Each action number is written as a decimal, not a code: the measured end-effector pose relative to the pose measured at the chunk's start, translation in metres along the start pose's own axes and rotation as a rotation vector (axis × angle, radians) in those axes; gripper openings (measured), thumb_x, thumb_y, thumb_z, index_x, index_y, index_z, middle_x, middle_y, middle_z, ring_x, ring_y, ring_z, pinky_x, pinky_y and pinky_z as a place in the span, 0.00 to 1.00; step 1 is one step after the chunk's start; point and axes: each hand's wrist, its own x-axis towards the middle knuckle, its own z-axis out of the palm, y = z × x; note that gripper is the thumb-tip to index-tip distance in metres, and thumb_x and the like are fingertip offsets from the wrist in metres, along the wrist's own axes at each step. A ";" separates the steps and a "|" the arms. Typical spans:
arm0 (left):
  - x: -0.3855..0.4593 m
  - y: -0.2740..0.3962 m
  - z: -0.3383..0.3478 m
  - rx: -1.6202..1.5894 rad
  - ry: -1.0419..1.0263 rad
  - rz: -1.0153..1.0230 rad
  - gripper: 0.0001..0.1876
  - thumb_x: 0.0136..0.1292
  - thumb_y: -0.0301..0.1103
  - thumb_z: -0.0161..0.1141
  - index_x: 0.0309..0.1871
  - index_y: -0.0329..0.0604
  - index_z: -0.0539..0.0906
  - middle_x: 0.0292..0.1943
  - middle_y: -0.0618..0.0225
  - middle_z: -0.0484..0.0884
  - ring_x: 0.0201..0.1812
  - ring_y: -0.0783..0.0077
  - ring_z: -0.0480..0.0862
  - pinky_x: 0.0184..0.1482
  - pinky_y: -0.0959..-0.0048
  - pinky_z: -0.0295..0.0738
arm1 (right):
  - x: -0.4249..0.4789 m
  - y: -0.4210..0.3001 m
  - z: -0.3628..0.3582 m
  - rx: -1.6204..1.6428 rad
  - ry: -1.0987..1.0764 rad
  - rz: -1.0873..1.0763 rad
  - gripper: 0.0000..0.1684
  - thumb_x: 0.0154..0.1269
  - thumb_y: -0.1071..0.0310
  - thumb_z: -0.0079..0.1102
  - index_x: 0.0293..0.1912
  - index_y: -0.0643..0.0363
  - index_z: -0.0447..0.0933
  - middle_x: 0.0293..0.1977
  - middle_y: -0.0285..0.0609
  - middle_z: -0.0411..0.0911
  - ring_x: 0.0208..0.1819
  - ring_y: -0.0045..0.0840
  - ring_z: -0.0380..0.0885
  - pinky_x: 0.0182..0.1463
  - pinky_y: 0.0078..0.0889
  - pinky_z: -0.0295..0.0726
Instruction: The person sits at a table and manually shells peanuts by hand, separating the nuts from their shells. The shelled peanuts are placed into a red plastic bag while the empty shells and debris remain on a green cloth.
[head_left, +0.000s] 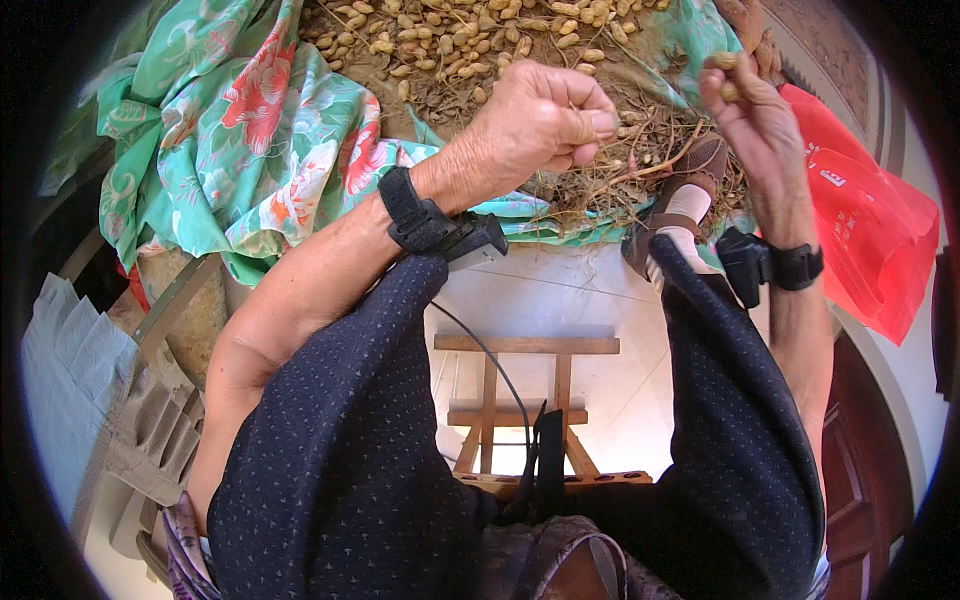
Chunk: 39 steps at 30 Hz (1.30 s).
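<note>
My left hand (555, 116) is curled over the heap, thumb pressed to the bent forefinger. Whether anything sits inside its closed fingers is hidden. To the right, my raised right hand (752, 109) pinches a peanut (723, 61) in its shell between thumb and fingers. Just below that one, a second peanut (729, 91) shows against the fingers. Beneath both hands lie dry peanut stems and roots (637, 169). Many unshelled peanuts (450, 37) are spread on the soil-covered cloth beyond my left hand.
A green floral cloth (300, 142) is bunched at the left. Beside my right wrist lies a red bag (862, 210) bearing writing. My shoe (667, 195) rests at the stems' edge. A wooden stool (525, 345) stands between my legs, near a black cable (495, 360).
</note>
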 end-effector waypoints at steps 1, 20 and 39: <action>0.000 -0.007 0.001 0.146 -0.013 0.070 0.05 0.63 0.26 0.57 0.34 0.34 0.80 0.21 0.74 0.75 0.22 0.85 0.73 0.21 0.84 0.66 | -0.003 -0.015 -0.003 0.041 -0.087 0.066 0.13 0.69 0.70 0.50 0.45 0.73 0.70 0.41 0.47 0.72 0.44 0.31 0.73 0.45 0.30 0.81; -0.012 -0.029 -0.024 1.337 -0.452 0.046 0.07 0.45 0.24 0.53 0.26 0.28 0.79 0.27 0.45 0.80 0.30 0.45 0.81 0.32 0.56 0.76 | -0.015 0.020 0.047 -0.439 -0.015 0.202 0.18 0.61 0.74 0.53 0.52 0.68 0.70 0.32 0.40 0.75 0.28 0.17 0.74 0.21 0.10 0.67; 0.032 -0.075 -0.055 1.637 0.343 0.113 0.09 0.48 0.28 0.56 0.29 0.31 0.82 0.30 0.45 0.82 0.33 0.48 0.83 0.35 0.56 0.78 | -0.007 0.067 0.046 -0.357 0.126 0.403 0.06 0.67 0.69 0.53 0.35 0.60 0.70 0.24 0.35 0.71 0.23 0.16 0.72 0.17 0.11 0.65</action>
